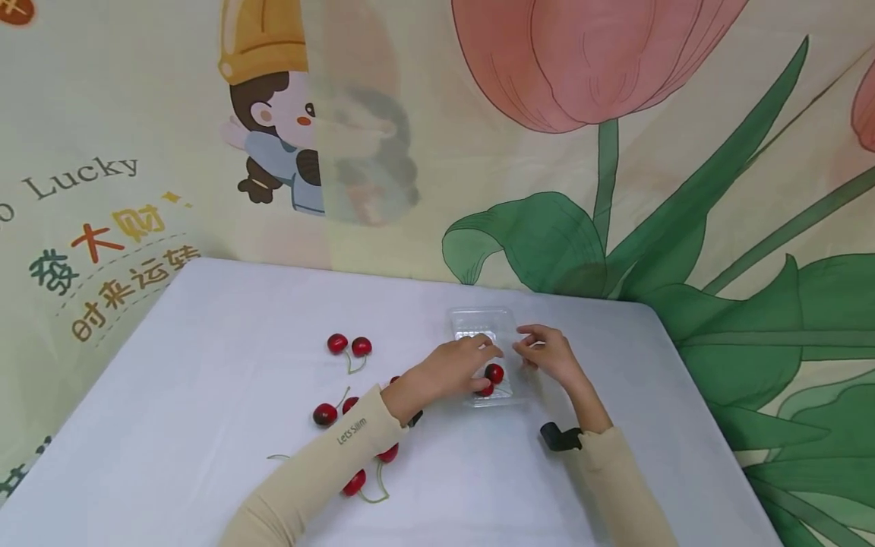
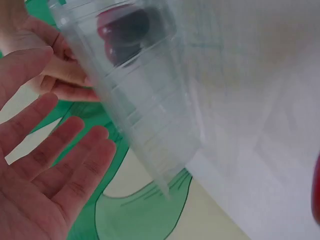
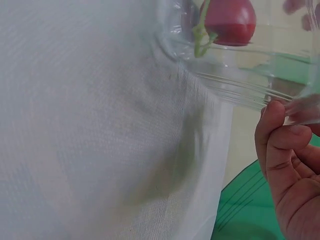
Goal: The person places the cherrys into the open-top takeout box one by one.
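Box (image 1: 481, 312) of clear plastic, rectangular, holds two round dark-red cherries (image 1: 494, 373) toward six o'clock; left hand (image 1: 456, 368), fingers wide, hovers over it; right hand (image 1: 549, 355) pinches its three-o'clock edge.

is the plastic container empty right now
No, two red cherries lie inside the clear container.

I'm working at a wht-covered tbl (image 1: 225, 357). Clr plastic box (image 1: 481, 311) is resting on it, twd far edge, ctr-rt. To its lt, loose red cherries (image 1: 337, 344) are lying on surface: 1 pr (image 1: 361, 347) at back, stems (image 1: 349, 363) meeting; 1 dk cherry (image 1: 325, 415) nearer, another (image 1: 350, 405) just beside, partly hidden; 1 more (image 1: 394, 379) barely showing; 1 pr (image 1: 354, 483) nearest me, stems joining.
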The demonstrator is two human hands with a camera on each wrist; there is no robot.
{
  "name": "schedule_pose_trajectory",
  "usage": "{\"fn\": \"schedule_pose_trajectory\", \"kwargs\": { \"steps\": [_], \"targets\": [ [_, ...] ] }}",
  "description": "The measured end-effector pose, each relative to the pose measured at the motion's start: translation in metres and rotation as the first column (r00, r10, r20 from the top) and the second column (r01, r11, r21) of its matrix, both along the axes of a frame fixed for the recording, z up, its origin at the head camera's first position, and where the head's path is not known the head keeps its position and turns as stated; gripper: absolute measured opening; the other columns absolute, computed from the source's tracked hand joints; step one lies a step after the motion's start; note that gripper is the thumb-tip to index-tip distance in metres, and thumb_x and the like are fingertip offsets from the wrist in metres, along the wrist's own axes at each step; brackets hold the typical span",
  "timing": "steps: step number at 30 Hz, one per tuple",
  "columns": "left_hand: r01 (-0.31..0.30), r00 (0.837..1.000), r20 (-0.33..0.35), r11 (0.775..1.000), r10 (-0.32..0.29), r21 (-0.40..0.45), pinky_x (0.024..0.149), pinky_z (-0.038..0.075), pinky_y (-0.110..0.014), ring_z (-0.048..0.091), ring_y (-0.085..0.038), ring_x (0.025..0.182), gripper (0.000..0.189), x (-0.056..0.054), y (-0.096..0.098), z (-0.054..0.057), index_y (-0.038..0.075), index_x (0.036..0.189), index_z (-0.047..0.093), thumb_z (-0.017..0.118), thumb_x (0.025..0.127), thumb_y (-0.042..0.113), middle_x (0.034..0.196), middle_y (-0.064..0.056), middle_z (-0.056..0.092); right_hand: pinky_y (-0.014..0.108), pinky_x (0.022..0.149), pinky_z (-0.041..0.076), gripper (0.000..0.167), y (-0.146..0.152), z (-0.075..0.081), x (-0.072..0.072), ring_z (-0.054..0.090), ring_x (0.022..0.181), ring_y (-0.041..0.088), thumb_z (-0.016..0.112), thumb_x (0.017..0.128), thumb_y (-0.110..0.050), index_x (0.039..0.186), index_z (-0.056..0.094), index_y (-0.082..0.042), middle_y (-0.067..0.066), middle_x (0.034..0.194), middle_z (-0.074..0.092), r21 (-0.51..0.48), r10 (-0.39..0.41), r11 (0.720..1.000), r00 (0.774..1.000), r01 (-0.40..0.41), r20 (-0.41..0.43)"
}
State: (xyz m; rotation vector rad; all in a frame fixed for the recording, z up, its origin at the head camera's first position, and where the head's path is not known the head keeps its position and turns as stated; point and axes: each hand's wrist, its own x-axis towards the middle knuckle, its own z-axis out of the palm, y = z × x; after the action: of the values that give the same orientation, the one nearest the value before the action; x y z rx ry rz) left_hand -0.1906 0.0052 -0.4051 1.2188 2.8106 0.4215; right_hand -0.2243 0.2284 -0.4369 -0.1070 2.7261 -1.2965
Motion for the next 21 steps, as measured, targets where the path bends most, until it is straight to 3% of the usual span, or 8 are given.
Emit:
{"fn": "schedule_pose_trajectory", "kwargs": {
  "steps": [9,16,21],
  "targets": [
    [0.006,0.983,-0.183,1.0,0.0,0.028,0.089,0.054,-0.031,0.062,-0.022,0.109,0.043,0.016,-0.051,0.011,0.012,0.13,0.057,0.07,0.091,0.024,0.128,-0.009,0.057,0.024,0.062,0.051,0.045,-0.002,-0.002,0.002,0.06,0.066,0.02,0.066,0.094,-0.012,0.131,0.053,0.008,0.02,0.098,0.062,0.008,-0.013,1.0,1.0,0.012,0.025],
    [-0.114,0.98,-0.156,0.992,0.122,0.063,0.088,0.055,-0.036,0.062,-0.024,0.11,0.043,0.03,-0.104,0.015,0.011,0.132,0.057,0.068,0.093,0.024,0.13,-0.01,0.057,0.023,0.065,0.053,0.046,-0.005,-0.001,0.002,0.061,0.07,0.02,0.065,0.094,-0.014,0.133,0.052,0.006,0.022,0.103,0.062,0.026,-0.01,1.0,0.999,0.009,0.031],
    [-0.144,0.968,-0.19,0.983,0.163,0.11,0.082,0.056,-0.035,0.065,-0.024,0.103,0.042,0.04,-0.132,0.019,0.009,0.128,0.06,0.071,0.09,0.021,0.124,-0.011,0.06,0.022,0.062,0.051,0.046,-0.003,0.001,0.003,0.058,0.068,0.019,0.064,0.095,-0.013,0.134,0.051,0.007,0.023,0.104,0.061,0.036,-0.012,0.999,1.0,0.012,0.021]
  ]
}}
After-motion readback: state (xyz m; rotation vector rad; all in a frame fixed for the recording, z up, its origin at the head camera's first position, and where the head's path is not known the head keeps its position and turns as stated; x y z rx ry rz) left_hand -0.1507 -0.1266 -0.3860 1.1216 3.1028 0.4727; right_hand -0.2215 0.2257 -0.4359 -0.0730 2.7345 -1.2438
